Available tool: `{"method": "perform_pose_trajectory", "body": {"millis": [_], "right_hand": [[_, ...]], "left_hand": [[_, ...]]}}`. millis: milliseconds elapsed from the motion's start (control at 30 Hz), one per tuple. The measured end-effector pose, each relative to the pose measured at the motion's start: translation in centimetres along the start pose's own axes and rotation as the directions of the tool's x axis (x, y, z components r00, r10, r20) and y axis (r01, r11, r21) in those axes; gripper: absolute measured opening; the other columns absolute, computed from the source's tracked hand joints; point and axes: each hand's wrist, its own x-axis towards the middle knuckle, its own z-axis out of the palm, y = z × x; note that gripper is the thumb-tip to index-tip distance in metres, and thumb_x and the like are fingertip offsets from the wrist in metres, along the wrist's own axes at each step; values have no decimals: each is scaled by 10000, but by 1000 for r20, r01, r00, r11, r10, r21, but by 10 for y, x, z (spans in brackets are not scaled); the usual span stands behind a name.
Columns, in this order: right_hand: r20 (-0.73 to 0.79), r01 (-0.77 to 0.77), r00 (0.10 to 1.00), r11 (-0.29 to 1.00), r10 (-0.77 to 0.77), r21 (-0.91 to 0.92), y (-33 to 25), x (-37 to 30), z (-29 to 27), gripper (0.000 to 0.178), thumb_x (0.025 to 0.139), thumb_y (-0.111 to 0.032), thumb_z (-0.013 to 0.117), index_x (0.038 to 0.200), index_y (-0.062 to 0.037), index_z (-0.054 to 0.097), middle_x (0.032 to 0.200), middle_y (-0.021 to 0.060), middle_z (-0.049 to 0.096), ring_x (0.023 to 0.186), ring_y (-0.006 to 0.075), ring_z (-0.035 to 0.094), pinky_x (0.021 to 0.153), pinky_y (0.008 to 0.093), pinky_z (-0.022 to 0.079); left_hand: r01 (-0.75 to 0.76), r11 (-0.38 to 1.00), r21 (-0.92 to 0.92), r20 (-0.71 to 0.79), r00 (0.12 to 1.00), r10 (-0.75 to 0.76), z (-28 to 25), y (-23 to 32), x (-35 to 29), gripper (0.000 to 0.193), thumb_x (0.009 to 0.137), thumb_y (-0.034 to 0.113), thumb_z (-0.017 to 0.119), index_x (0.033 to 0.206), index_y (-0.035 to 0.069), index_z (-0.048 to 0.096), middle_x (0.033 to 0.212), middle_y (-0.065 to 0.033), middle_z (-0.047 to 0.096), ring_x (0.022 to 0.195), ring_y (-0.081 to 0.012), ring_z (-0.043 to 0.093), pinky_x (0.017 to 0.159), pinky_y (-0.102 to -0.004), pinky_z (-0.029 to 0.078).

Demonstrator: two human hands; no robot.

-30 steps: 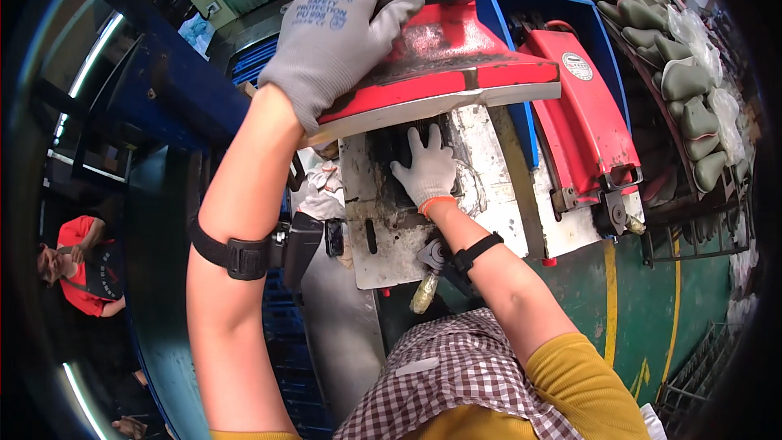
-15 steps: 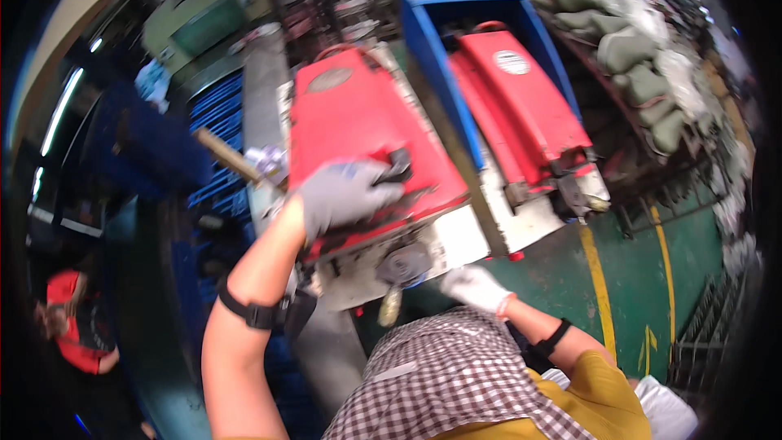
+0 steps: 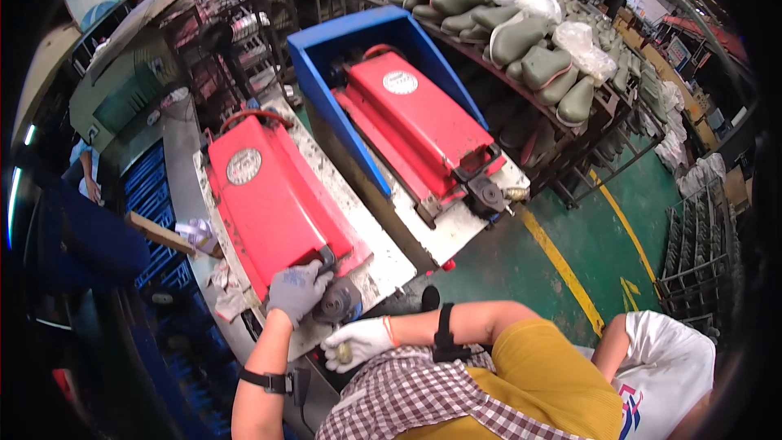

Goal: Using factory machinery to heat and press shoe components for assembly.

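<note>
In front of me lies a long red hinged cover [image 3: 265,208] with a round white label, on a pale, stained machine plate [image 3: 387,265]. My left hand [image 3: 296,293], in a grey glove, is closed at the cover's near end on a black handle [image 3: 327,257], partly hidden by the fingers. Just below it sits a round black dial-like part [image 3: 339,301]. My right hand [image 3: 358,342], white-gloved, is wrapped round a brass-coloured knob [image 3: 344,352] close to my checked apron [image 3: 379,395].
A second red-covered machine [image 3: 423,122] stands to the right inside a blue hood [image 3: 326,81]. Olive-green shoe-shaped pieces [image 3: 521,41] crowd a rack behind it. A person in white [image 3: 668,367] is close on my right. A wooden bar [image 3: 160,233] sticks out at left.
The red cover, raised toward me before, now lies lower on the plate, with my left hand still at its handle. My right hand has moved left onto the knob. The view has shifted.
</note>
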Motion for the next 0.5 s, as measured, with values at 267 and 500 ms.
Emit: {"method": "perform_pose_trajectory", "body": {"millis": [267,500], "right_hand": [[-267,122,919,853,-290,-508,-38,-108,-20,296,931,-256,734,1176,-125,633,753,-71,561,566,33,484,468,191,343],[198,-429,-29,-167,-980,-888,-91,-278,-57,261,888,-211,651,1126,-107,686,989,113,696,930,303,671,825,423,544]], "left_hand": [[56,998,31,-8,998,-56,-3,4,0,396,982,484,569,1055,105,660,892,-180,734,858,-378,712,733,-506,540],[-72,753,-654,-426,857,-288,22,10,-8,185,1000,176,632,1131,50,664,881,-86,735,827,-192,711,772,-307,550]]}}
